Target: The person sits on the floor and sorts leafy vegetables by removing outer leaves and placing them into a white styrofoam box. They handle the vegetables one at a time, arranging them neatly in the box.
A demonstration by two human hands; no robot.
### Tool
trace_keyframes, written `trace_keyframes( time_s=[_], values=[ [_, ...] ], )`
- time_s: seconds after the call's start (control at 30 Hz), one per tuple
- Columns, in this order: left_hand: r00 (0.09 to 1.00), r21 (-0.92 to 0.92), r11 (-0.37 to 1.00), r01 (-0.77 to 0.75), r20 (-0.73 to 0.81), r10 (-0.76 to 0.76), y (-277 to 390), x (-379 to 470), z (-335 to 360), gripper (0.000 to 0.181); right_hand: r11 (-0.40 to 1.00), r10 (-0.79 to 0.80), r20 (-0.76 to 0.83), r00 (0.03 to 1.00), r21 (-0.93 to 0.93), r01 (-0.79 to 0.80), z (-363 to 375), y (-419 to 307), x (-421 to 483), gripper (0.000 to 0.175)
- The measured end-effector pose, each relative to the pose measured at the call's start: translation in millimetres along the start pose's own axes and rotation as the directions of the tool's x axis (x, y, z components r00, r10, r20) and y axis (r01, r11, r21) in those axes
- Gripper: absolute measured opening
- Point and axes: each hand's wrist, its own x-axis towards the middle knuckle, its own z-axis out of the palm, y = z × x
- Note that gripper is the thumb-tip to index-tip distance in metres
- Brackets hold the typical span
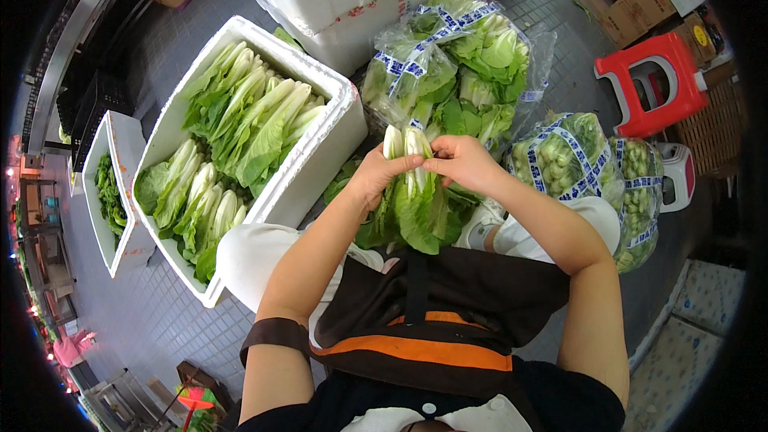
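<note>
Between both hands, a small bunch of leafy lettuce-like greens is held with its pale stem ends up and its leaves hanging down. My left hand grips the stems from the left, thumb across them. From the right, my right hand pinches the same stems, and the two thumbs meet in front. Loose leaves lie beneath the bunch, partly hidden by it. To the left stands a white foam box holding rows of similar greens. Just beyond my hands sits a clear plastic bag of greens with blue-printed tape.
Bagged green vegetables rest by my right knee, with another bag beside them. Farther right is a red plastic stool. A large white foam box stands ahead. At far left, a smaller foam box holds dark greens.
</note>
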Motion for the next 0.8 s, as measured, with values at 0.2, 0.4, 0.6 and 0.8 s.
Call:
trace_keyframes(
  time_s=[0.2, 0.4, 0.6, 0.8],
  values=[
    [0.998, 0.536, 0.842, -0.057, 0.005, 0.064, 20.1, -1.0, -8.7, 0.046, 0.829, -0.184, 0.032, 0.982, -0.532, 0.173, -21.4, -2.0, 0.5, 0.019],
    [0.997, 0.996, 0.089, -0.019, 0.012, 0.078, 36.9, -11.3, -17.2, 0.043, 0.555, -0.335, 0.123, 0.934, -0.775, 0.301, -5.9, 52.8, 12.4, 0.012],
    [0.995, 0.898, 0.439, 0.011, -0.053, 0.084, 47.2, -25.0, -35.0, 0.043, 0.599, -0.033, 0.242, 0.970, -0.771, 0.213, -5.1, 120.0, 7.5, 0.027],
    [0.991, 0.132, 0.990, -0.045, -0.120, 0.061, 46.1, -10.2, -37.8, 0.046, 0.109, -0.348, 0.138, 0.927, -0.976, 0.186, -27.3, 151.9, 37.5, 0.052]
  ],
)
